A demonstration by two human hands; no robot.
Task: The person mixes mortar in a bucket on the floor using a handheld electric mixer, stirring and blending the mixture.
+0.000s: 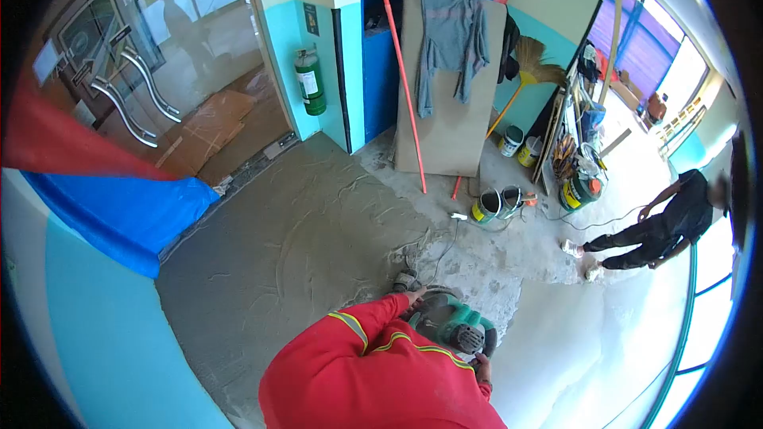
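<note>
A green and black power tool (459, 326), which looks like a grinder, is at the floor right in front of my body. Its round vented end faces up. My left hand (416, 295) is closed on the dark part at its far left side. At the near right end my right hand (482, 367) is wrapped around the tool, partly hidden by my red sleeve. Under and beyond the tool is rough, pale concrete (477, 270). Smoother grey wet-looking screed (318, 222) spreads to the left.
A person (668, 218) in dark clothes stands at the right. Buckets (486, 206), a cable (445, 250) and a white plug connector (458, 216) lie ahead. A board (445, 143) with a grey shirt (453, 40) leans behind a red pole (401, 71). Blue sheeting (119, 210) edges the left.
</note>
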